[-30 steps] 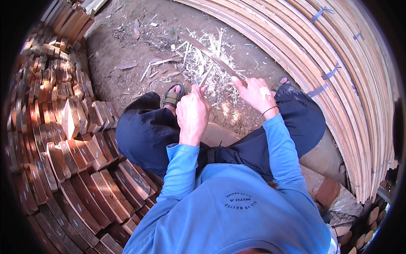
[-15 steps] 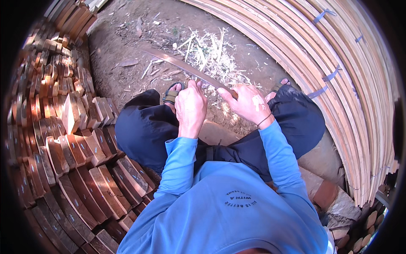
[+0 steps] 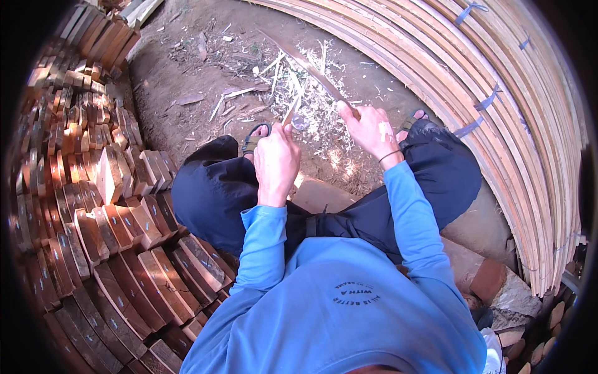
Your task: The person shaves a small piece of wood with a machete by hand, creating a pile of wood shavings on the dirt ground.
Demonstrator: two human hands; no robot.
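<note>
The long knife's [image 3: 308,67] handle is largely hidden by the right hand [image 3: 372,129]; the thin wooden stick's [image 3: 290,114] lower end is concealed by the left hand [image 3: 278,163]. Wood shavings [image 3: 324,118] cover the ground ahead; stacked wooden blocks [image 3: 121,274] stand left, tied wooden strips [image 3: 479,124] right. Right fingers wrap the handle, blade projecting forward-left beyond them; left fingers curl around the stick, its tip protruding.

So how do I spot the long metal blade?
On the brown dirt, find the pale wood-shavings heap. Slanting over it from the right hand is the long, narrow metal blade, longer than the thin tan strip in the left hand.
</note>
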